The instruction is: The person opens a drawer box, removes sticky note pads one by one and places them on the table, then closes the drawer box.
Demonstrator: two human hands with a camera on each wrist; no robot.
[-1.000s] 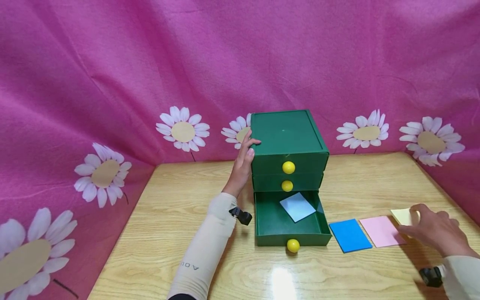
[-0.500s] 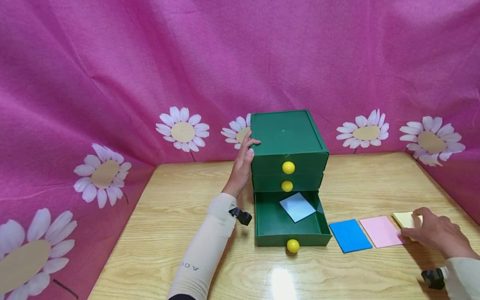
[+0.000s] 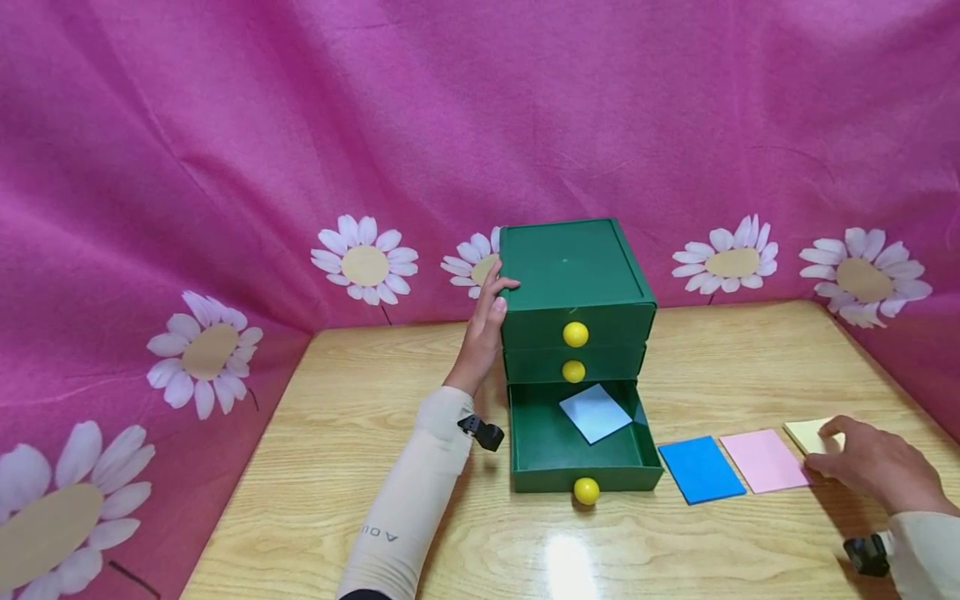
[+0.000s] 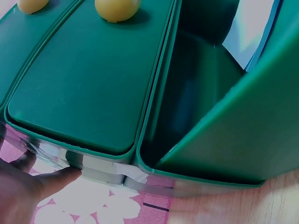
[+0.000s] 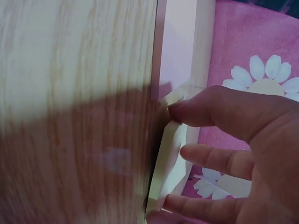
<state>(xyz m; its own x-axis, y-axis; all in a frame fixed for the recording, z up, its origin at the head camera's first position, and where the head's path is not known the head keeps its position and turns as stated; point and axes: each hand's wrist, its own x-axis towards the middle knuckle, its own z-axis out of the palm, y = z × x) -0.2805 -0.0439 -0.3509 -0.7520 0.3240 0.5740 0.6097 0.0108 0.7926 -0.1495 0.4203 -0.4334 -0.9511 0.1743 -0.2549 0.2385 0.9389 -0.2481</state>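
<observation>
A green cabinet with drawers and yellow knobs stands mid-table. My left hand rests against its left side, with a fingertip over the top edge; the left wrist view shows the thumb and fingers along the side wall. The bottom drawer is pulled out and holds a light blue sticky note pad. On the right, my right hand holds a yellow sticky note pad by its edges, low at the table, one fingertip touching its face. Part of that pad is hidden under the hand.
A blue sticky note pad and a pink one lie in a row between the drawer and the yellow pad. Behind the wooden table hangs a pink cloth printed with daisies.
The yellow pad has shifted slightly right, off the pink pad's corner, and sits lower, the right hand moving with it. The left hand has stayed on the cabinet.
</observation>
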